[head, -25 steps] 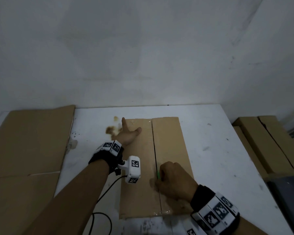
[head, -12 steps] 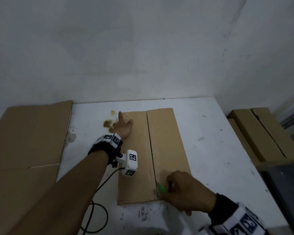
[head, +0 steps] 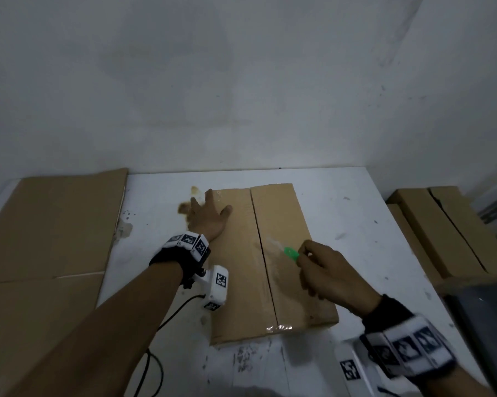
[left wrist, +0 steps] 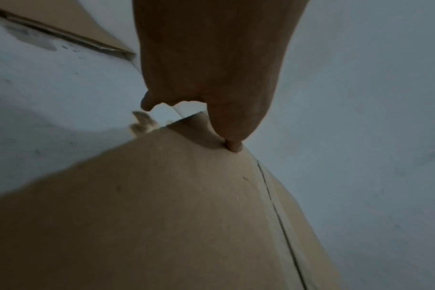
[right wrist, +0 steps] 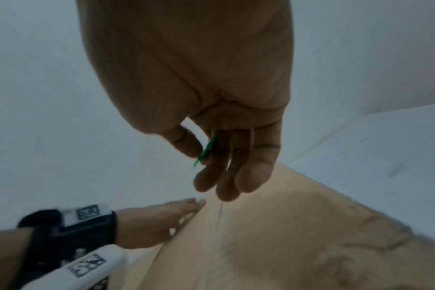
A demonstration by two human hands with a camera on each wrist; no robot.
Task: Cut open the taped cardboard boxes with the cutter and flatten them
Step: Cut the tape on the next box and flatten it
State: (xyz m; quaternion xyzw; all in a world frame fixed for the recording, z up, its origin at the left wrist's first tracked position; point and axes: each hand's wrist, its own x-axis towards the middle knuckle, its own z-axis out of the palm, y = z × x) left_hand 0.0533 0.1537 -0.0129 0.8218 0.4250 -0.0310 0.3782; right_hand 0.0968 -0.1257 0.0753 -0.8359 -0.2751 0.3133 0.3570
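The cardboard box [head: 270, 253] lay flat in the middle of the white table [head: 356, 224], its centre seam [head: 266, 259] showing as a dark line from far edge to near edge — clear tape glinting at the near end. The left hand [head: 208, 216] pressed on the box's far-left corner with fingers spread and straight, while the right hand [head: 327, 275] hovered above the right flap, thumb and fingers pinched on the green cutter [head: 291, 252]. Flattened cardboard [head: 49, 224] covered the table's left side — more boxes [head: 448, 233] sat off to the right.
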